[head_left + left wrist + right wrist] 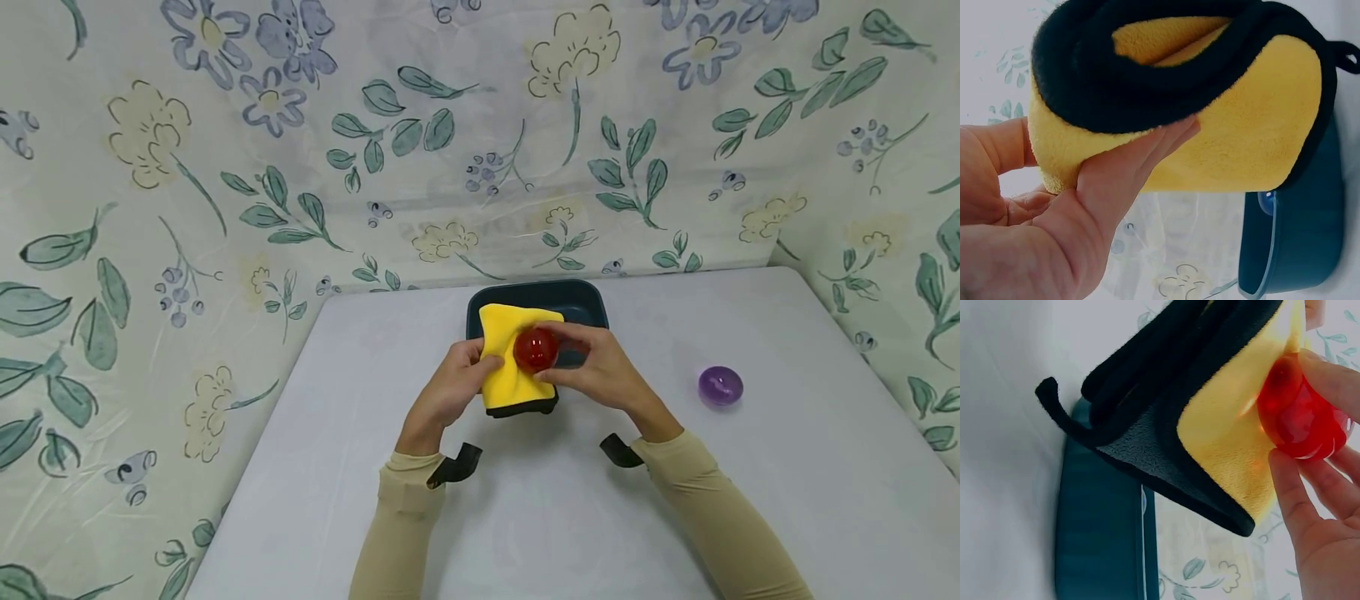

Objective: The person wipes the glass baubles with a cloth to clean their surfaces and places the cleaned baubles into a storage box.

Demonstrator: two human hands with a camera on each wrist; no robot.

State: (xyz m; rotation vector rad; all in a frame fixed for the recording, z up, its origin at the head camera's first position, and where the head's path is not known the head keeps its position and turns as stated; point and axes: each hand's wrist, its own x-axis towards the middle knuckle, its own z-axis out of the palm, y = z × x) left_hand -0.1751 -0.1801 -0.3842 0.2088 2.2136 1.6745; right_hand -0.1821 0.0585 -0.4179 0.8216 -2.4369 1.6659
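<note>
Yellow, soft-looking cloth [501, 329] with dark edging stands out in the head view, hiding part of the dark teal tub [587, 310]. The left hand [453, 387] pinches the cloth by the tub's near left corner, its thumb in front. The right hand [600, 367] grips a red ball [536, 349] against the cloth, in front of the tub's middle. A purple ball [721, 386] rests on the white table [540, 517], right of the tub and well apart from it.

In the left wrist view, the cloth is folded over on itself, clamped between the left hand's thumb and fingers. A loop [1349, 57] sticks out on the tub's side of it. Just inside the tub's rim, part of a blue ball [1266, 202] shows.

In the right wrist view, the right hand's thumb and fingertips are clamped on the red ball, whose glossy side seems to touch the cloth, beside the tub. The step in hand looks like wiping this ball; the next move, I judge, calls for a firm cloth on the left and a turn of the smooth ball without letting it slip
</note>
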